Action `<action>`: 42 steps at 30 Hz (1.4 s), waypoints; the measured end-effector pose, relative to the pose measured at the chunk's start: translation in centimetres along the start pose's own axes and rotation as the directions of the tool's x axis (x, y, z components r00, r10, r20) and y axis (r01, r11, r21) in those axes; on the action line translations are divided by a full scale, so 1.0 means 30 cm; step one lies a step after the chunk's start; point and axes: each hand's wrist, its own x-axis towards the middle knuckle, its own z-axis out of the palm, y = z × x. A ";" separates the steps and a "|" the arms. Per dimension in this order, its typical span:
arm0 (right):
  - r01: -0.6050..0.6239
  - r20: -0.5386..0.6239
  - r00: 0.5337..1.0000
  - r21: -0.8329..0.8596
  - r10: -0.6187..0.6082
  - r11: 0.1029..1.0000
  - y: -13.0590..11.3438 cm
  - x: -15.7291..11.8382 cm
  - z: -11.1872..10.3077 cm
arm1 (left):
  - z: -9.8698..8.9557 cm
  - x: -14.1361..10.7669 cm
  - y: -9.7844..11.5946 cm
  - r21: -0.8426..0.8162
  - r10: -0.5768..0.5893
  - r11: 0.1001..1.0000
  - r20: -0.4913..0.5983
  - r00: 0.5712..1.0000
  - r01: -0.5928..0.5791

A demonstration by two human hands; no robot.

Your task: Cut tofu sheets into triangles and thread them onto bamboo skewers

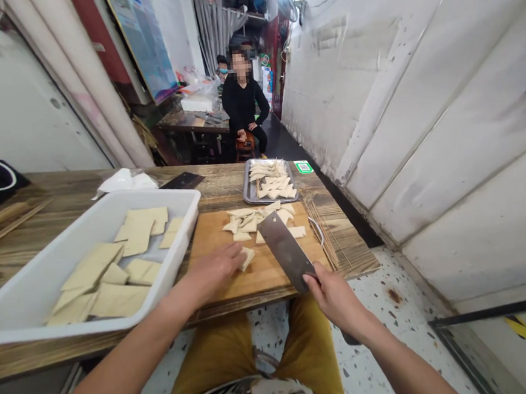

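Note:
My right hand (334, 291) is wrapped round a cleaver (288, 249), whose broad dark blade is tilted above the wooden cutting board (210, 286). On the board, the fingers of my left hand (220, 264) are closed at a small stack of pale tofu sheets (246, 258), partly hiding it. Just beyond the blade lies a pile of cut tofu pieces (244, 221), many of them triangular. A white plastic tub (191, 224) to the left holds larger tofu sheets (120, 300).
A metal tray (247, 193) of skewered tofu stands behind the board. Thin wooden skewers (328, 240) lie at the board's right. A white bag (125, 180) rests behind the tub. A person in black (244, 104) sits farther back, with another person partly hidden. A wall runs along the right.

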 end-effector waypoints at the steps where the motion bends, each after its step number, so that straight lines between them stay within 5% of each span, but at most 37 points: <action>1: -0.005 -0.003 1.000 0.007 0.005 1.000 0.005 -0.004 0.000 | -0.008 0.003 -0.011 -0.019 0.005 1.000 0.021 1.000 -0.005; 8: -0.028 -0.001 1.000 0.025 0.028 0.999 0.025 -0.013 0.011 | -0.072 0.069 -0.047 -0.196 0.075 0.980 0.177 0.981 -0.040; 12: -0.033 0.028 0.999 0.009 0.033 0.999 0.024 -0.018 0.011 | -0.088 0.069 0.019 -0.094 -0.115 0.986 0.224 0.968 0.139; 16: -0.021 0.086 0.996 -0.061 0.026 0.998 0.014 -0.010 0.011 | -0.065 0.031 0.122 0.020 -0.377 0.926 0.087 0.922 0.377; 19: 0.019 0.139 0.990 -0.151 0.002 0.988 -0.006 0.005 0.006 | -0.042 -0.020 0.159 -0.001 -0.436 0.900 -0.032 0.899 0.437; 28: 0.166 0.317 0.948 -0.373 -0.043 0.913 -0.093 0.105 -0.039 | 0.048 -0.183 0.135 -0.117 -0.195 0.980 -0.457 0.868 0.158; 33: 0.253 0.366 0.926 -0.416 -0.094 0.874 -0.116 0.144 -0.048 | 0.076 -0.154 0.153 -0.064 -0.121 0.993 -0.508 0.853 0.103; 42: 0.353 0.371 0.908 -0.427 -0.194 0.833 -0.096 0.161 -0.082 | 0.101 -0.170 0.177 -0.099 -0.197 0.980 -0.507 0.839 0.170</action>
